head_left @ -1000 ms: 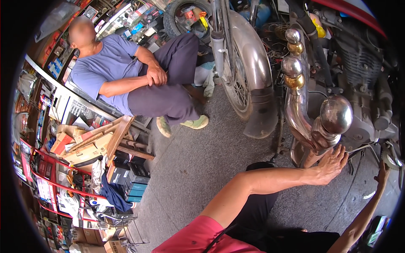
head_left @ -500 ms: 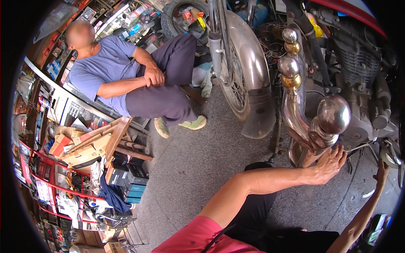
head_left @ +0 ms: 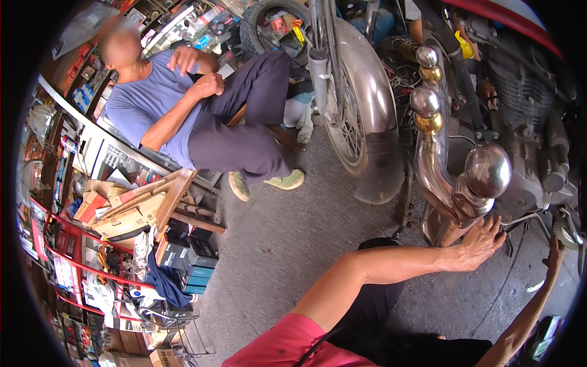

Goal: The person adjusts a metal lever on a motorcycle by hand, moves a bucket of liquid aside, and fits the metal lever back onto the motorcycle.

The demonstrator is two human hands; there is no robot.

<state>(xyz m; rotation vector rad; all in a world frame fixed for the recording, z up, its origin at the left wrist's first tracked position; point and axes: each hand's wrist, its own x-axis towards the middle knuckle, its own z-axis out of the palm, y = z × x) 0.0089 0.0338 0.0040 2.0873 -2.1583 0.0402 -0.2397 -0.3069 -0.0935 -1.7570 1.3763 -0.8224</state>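
Note:
My left hand (head_left: 478,246) is open, its fingers stretched and spread at the lower end of a chrome crash guard (head_left: 431,165), just below a large polished ball (head_left: 488,171). I cannot tell how firmly it presses there. A thin metal rod (head_left: 521,218) runs near its fingertips. At the far right, my right hand (head_left: 555,252) is closed around a silver metal part (head_left: 568,233) low on the motorcycle; its fingers are partly hidden. The dark finned engine (head_left: 520,98) stands above both hands. Smaller silver and gold balls (head_left: 426,101) top the guard.
The front wheel (head_left: 348,131) and chrome fender (head_left: 367,79) stand ahead. A seated person (head_left: 165,104) in a blue shirt is at the left. Shelves, cardboard boxes (head_left: 125,223) and a wooden stool (head_left: 177,196) line the left side. A loose tyre (head_left: 249,30) lies at the back.
The seated person's clasped hands have come apart, and one is raised. My left hand's fingers are spread a little more. My right hand stays in place; the view has shifted slightly.

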